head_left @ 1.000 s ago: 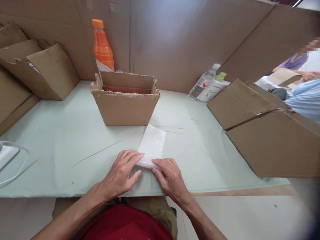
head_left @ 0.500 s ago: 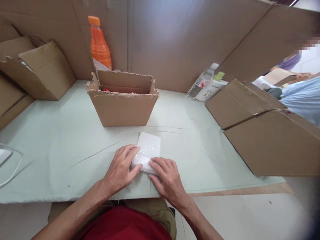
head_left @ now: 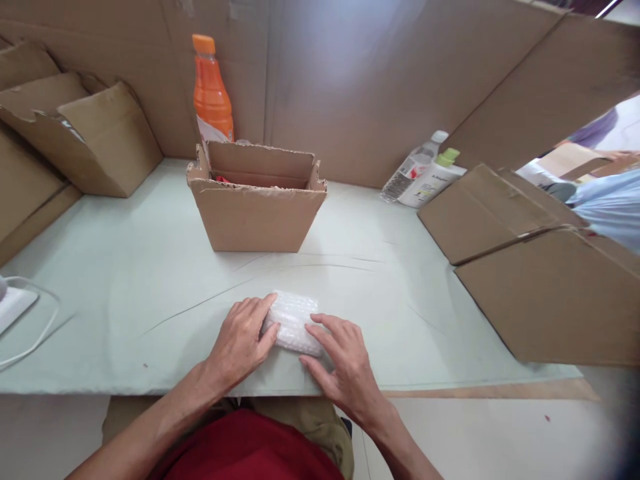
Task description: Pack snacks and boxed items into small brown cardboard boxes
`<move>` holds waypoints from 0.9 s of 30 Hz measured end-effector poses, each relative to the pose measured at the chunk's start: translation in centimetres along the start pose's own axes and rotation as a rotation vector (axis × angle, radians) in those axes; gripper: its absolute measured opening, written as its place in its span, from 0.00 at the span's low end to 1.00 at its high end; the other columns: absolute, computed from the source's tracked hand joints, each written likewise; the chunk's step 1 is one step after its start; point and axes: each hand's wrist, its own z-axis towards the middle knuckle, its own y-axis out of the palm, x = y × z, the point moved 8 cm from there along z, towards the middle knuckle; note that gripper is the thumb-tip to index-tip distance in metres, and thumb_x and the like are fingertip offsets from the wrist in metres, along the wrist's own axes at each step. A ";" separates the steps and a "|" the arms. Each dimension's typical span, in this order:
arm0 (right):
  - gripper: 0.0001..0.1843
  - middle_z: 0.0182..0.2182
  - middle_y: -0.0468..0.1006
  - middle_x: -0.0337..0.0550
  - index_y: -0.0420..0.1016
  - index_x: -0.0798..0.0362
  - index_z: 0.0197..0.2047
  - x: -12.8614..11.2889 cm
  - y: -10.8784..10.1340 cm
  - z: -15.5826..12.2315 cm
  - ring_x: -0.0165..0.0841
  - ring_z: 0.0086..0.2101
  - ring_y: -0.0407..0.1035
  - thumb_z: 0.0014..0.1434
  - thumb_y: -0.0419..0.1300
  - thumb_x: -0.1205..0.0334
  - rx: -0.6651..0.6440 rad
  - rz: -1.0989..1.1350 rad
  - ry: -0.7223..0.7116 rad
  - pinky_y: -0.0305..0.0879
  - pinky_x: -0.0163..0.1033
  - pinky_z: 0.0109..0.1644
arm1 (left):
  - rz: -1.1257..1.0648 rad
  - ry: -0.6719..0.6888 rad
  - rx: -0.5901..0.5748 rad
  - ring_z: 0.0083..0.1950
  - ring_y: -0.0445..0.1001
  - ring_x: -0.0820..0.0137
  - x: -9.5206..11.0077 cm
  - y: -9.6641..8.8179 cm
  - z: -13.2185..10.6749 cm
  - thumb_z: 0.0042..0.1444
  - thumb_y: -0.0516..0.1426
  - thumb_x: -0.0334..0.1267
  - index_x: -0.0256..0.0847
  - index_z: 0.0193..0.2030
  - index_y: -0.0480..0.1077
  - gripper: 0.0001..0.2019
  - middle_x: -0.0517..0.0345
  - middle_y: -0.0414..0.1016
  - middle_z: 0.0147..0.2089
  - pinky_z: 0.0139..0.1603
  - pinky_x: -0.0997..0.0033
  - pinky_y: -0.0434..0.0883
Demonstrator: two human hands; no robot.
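Observation:
A folded bubble wrap packet lies flat on the table near its front edge, between my two hands. My left hand grips its left side, the thumb pressing on top near the close corner. At the right side, my right hand has its fingertips on the packet's edge, with the thumb lower down by the near corner. Whatever the wrap may contain cannot be made out. Beyond the packet stands an open cardboard box with something red partly visible inside.
An orange bottle stands behind the box. A clear bottle and a white bottle with a green cap lean at the back right. Cardboard boxes flank both sides. A white power strip with a cable lies left. Another person's blue sleeve shows at right.
The upright flap of bubble wrap at the far side has been folded toward me, so the packet is shorter. My right hand has loosened a little and shifted slightly right.

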 end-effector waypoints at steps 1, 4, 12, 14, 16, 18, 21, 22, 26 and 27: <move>0.17 0.55 0.77 0.53 0.72 0.50 0.55 -0.2 0.6 0.1 0.47 0.52 0.71 0.63 0.63 0.61 -0.045 -0.013 -0.025 0.66 0.53 0.53 | -0.029 -0.026 0.010 0.42 0.75 0.60 -0.2 -0.1 -0.1 0.63 0.53 0.39 0.40 0.60 0.68 0.19 0.50 0.77 0.43 0.46 0.56 0.72; 0.15 0.51 0.80 0.51 0.73 0.50 0.54 0.4 1.4 0.6 0.44 0.49 0.73 0.65 0.60 0.64 -0.045 0.009 -0.009 0.67 0.51 0.51 | -0.206 -0.214 0.015 0.43 0.75 0.62 -1.5 -0.5 -0.9 0.62 0.55 0.43 0.43 0.62 0.66 0.22 0.50 0.75 0.47 0.38 0.63 0.73; 0.13 0.43 0.83 0.44 0.77 0.48 0.51 2.0 2.3 1.0 0.38 0.41 0.77 0.65 0.60 0.58 0.045 0.431 0.316 0.73 0.40 0.45 | -0.924 -0.560 -0.002 0.57 0.74 0.57 -2.1 1.6 -2.9 0.54 0.61 0.43 0.37 0.71 0.52 0.40 0.41 0.71 0.59 0.60 0.54 0.71; 0.13 0.44 0.83 0.44 0.78 0.48 0.50 1.3 2.5 1.0 0.38 0.42 0.77 0.64 0.61 0.57 -0.005 0.511 0.322 0.73 0.40 0.46 | -0.992 -0.566 -0.031 0.58 0.74 0.57 -1.5 2.2 -2.7 0.54 0.60 0.40 0.38 0.72 0.50 0.40 0.42 0.71 0.60 0.61 0.55 0.70; 0.13 0.46 0.82 0.45 0.78 0.48 0.50 1.1 2.2 1.1 0.39 0.46 0.76 0.63 0.61 0.55 -0.038 0.563 0.316 0.71 0.41 0.52 | -0.973 -0.555 -0.036 0.59 0.73 0.58 -1.2 2.1 -2.4 0.56 0.59 0.38 0.39 0.73 0.51 0.38 0.44 0.71 0.62 0.63 0.56 0.69; 0.17 0.51 0.80 0.47 0.78 0.48 0.52 1.5 1.8 1.1 0.41 0.50 0.74 0.63 0.62 0.51 -0.070 0.629 0.334 0.70 0.43 0.56 | -0.920 -0.521 -0.052 0.59 0.73 0.59 -1.0 1.8 -2.2 0.57 0.58 0.37 0.40 0.73 0.51 0.38 0.45 0.70 0.63 0.64 0.57 0.68; 0.30 0.54 0.78 0.49 0.74 0.49 0.59 2.3 1.3 1.4 0.43 0.51 0.73 0.58 0.65 0.44 -0.134 0.727 0.382 0.70 0.44 0.56 | -0.828 -0.447 -0.119 0.62 0.72 0.60 -0.3 1.4 -1.8 0.57 0.57 0.36 0.43 0.73 0.52 0.37 0.47 0.69 0.65 0.66 0.56 0.67; 0.33 0.54 0.78 0.49 0.73 0.50 0.61 2.4 1.3 1.6 0.43 0.51 0.73 0.56 0.66 0.42 -0.159 0.749 0.390 0.70 0.44 0.56 | -0.784 -0.421 -0.136 0.62 0.71 0.60 -0.1 1.3 -1.7 0.57 0.58 0.35 0.44 0.73 0.53 0.37 0.47 0.69 0.66 0.66 0.56 0.66; 0.22 0.48 0.81 0.46 0.77 0.50 0.53 2.0 1.6 2.9 0.41 0.47 0.75 0.59 0.65 0.50 -0.239 0.774 0.397 0.70 0.41 0.54 | -0.551 -0.270 -0.130 0.59 0.74 0.60 0.8 0.4 -0.6 0.57 0.59 0.35 0.46 0.70 0.59 0.33 0.48 0.73 0.63 0.61 0.56 0.72; 0.17 0.46 0.82 0.45 0.78 0.50 0.50 1.8 1.7 3.3 0.40 0.46 0.76 0.61 0.63 0.52 -0.241 0.768 0.400 0.70 0.40 0.52 | -0.489 -0.201 -0.096 0.57 0.76 0.60 1.2 -0.2 -0.1 0.57 0.59 0.35 0.45 0.70 0.60 0.32 0.48 0.74 0.60 0.59 0.57 0.73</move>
